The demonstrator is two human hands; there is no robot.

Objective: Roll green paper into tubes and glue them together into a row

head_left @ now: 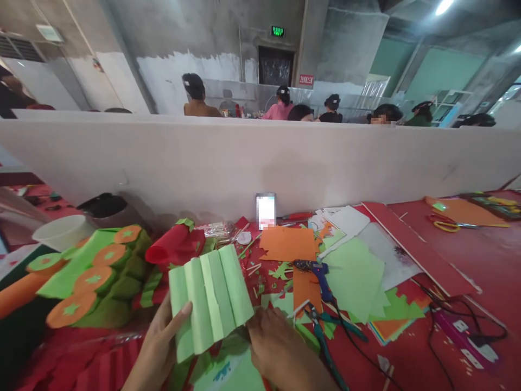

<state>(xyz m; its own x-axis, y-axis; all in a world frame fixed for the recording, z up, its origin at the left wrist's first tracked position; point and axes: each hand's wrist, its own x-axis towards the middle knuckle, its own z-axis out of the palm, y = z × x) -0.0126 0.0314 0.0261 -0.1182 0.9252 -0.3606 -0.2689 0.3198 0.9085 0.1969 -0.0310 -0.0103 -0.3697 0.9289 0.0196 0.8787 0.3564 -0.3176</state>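
My left hand [163, 331] grips a light green paper piece [211, 298] from its left side, thumb lying on the front. The piece is folded into several upright rounded ridges and is held tilted above the table. At its lower right corner is my right hand [277, 342], fingers curled in. Whether those fingers hold the paper's edge or something small behind it is hidden. Below lies a light green sheet [228, 369] with a blue-green mark. A blue glue gun [321, 279] and pliers [321, 336] lie right of my right hand.
Orange card [287, 243], green sheets [354, 277] and scraps cover the red table. At left stand green rolls with orange star-marked ends [95, 279], a red roll [166, 247] and a white bowl [63, 231]. A purple power strip [464, 336] trails cables at right. Behind runs a white partition [203, 163].
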